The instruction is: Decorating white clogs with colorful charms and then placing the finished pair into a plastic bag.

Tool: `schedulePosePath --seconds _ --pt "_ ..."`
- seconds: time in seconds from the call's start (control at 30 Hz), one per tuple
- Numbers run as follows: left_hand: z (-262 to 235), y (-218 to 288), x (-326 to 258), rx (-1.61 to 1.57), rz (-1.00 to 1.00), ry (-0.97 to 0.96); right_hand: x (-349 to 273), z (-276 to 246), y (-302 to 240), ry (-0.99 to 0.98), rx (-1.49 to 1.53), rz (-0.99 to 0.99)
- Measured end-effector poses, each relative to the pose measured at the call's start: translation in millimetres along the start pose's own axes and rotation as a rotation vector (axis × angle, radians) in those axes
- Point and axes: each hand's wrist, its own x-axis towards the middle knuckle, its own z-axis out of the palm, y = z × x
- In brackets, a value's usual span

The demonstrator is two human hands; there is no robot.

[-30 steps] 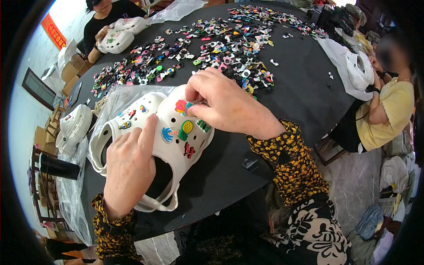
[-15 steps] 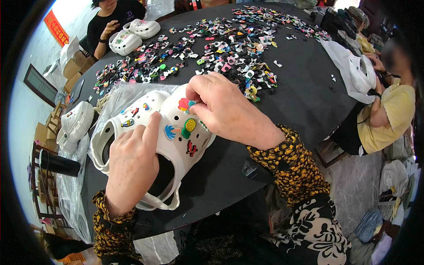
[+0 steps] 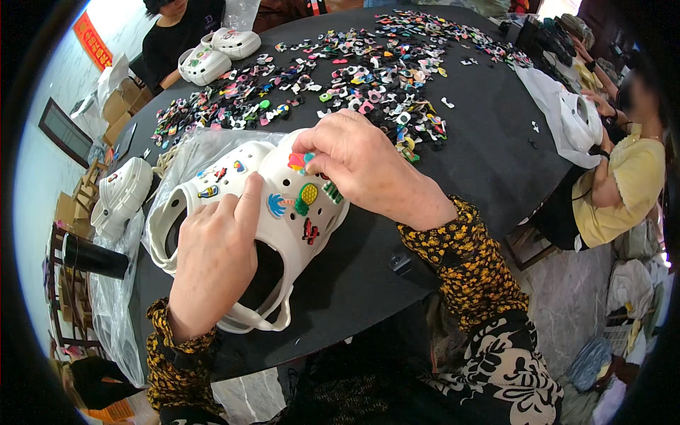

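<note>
A white clog (image 3: 287,219) with several colourful charms pushed into its top lies near the front edge of the black table (image 3: 482,142). My left hand (image 3: 212,258) grips the clog from its left side, thumb resting on the top by a blue charm. My right hand (image 3: 368,170) pinches a small pink and orange charm (image 3: 299,160) against the clog's toe. A second white clog (image 3: 198,195) lies just behind the first, partly covered by it and my left hand.
A wide heap of loose colourful charms (image 3: 340,71) covers the table's far half. More white clogs (image 3: 219,51) sit before a person in black at the back left. Another clog pair (image 3: 120,198) rests on a stool left. A person in yellow (image 3: 623,184) works at the right.
My hands and the clog stay nearly still. At the back left, the white clog pair before the person in black has been set further onto the table.
</note>
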Motion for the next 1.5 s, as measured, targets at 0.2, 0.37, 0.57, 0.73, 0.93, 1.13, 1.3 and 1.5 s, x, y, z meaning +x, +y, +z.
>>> schedulePosePath --seconds 0.2,0.37,0.57,0.73,0.93,1.13,1.3,1.5 --pt "3.0 -7.0 3.1 -0.034 0.004 -0.015 -0.1 3.7 9.4 0.043 -0.119 -0.157" --pt "5.6 -10.0 2.5 -0.054 0.0 -0.023 0.3 14.2 15.7 0.092 -0.059 -0.165" --pt "6.3 -10.8 4.4 -0.049 0.016 -0.026 2.2 16.3 17.2 0.092 -0.014 -0.108" --pt "7.1 -14.6 5.7 -0.076 0.032 -0.022 6.0 15.5 12.7 0.061 0.009 -0.012" --pt "10.2 -20.1 7.9 -0.095 0.027 -0.041 12.9 21.0 21.1 -0.011 0.042 0.045" --pt "10.6 -19.8 9.4 -0.194 -0.039 -0.057 14.9 22.0 23.1 0.013 0.051 0.023" --pt "10.7 -19.6 10.4 -0.195 -0.057 -0.059 13.6 19.9 23.2 0.011 0.051 0.025" --pt "11.1 -18.6 7.1 -0.164 -0.043 -0.001 10.8 -1.4 24.3 -0.166 0.345 0.281"
